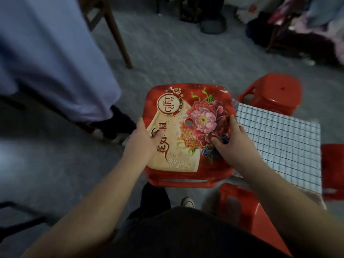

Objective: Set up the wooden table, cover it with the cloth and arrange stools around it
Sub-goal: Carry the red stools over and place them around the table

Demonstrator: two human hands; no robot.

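Red flowered stool (186,112) gripped at both sides of its seat: left hand (144,140) curled round the left edge with thumb on top, right hand (234,144) curled round the right edge likewise, remaining fingers hidden under the rim. Lifted or standing on the floor: cannot tell; possibly nested on another seat beneath. To the left of the flowered stool and beyond it, the table (121,43), already draped in a pale cloth (55,53), with one wooden leg on show. Against the flowered stool's right side, a checked mat (279,142); beyond that mat, a second red stool (273,92); on the near right, a third red stool (247,207). Probable step in hand: carrying this seat to a free side of the table. Best done by keeping the seat level under an even two-sided grip, swinging left clear of the wooden leg and the hanging cloth, then lowering all four feet together, square to the table edge and close enough for sitting without trapping the hem.
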